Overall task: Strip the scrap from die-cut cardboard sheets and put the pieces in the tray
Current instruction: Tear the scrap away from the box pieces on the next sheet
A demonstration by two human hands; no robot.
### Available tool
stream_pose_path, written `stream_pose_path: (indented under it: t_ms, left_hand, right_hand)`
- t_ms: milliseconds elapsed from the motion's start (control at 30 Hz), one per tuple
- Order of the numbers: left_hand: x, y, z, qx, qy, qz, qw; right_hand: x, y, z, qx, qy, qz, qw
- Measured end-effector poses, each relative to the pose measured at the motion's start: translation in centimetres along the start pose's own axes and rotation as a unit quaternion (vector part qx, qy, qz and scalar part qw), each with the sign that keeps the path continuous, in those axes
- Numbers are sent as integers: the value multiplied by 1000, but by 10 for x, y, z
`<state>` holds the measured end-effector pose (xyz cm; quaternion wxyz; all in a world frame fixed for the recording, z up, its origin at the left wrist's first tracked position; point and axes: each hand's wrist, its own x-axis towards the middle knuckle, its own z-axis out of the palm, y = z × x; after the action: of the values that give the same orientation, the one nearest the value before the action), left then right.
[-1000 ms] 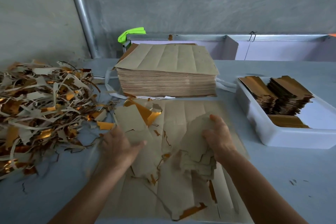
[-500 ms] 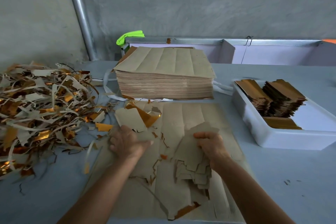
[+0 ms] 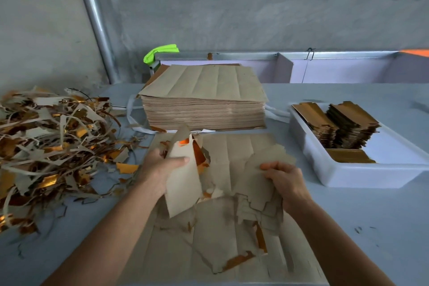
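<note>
A cut piece (image 3: 183, 176) is gripped by the left hand (image 3: 157, 169), long axis running away from the person; stacked pieces (image 3: 260, 190) are pinched by the right hand (image 3: 286, 183).

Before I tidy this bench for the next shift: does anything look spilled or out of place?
Yes: the scrap pile sprawls loose over the table's left side, with stray bits trailing toward the sheet.

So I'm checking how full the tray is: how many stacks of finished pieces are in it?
2 upright stacks in the white tray: left stack and right stack, side by side at its far end. A flat piece lies in front of them; more may be hidden behind.
</note>
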<state>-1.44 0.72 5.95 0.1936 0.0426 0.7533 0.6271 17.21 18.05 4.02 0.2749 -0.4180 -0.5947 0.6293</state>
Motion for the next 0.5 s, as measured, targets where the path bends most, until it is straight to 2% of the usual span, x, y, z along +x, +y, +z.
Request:
stream_pose_path:
  t_ms: [100, 200, 300, 500]
  left_hand:
    - [-6, 12, 1, -42, -100, 45, 993]
    - [-11, 17, 4, 72, -55, 133, 987]
    - [-13, 27, 3, 87, -49, 186, 977]
    - [-19, 50, 2, -71, -208, 100, 970]
  right_hand:
    - [1, -6, -9, -24, 4, -31, 999]
    - [1, -10, -14, -64, 18, -62, 996]
    - [0, -15, -17, -103, 20, -98, 990]
    - [-7, -38, -15, -155, -19, -176, 972]
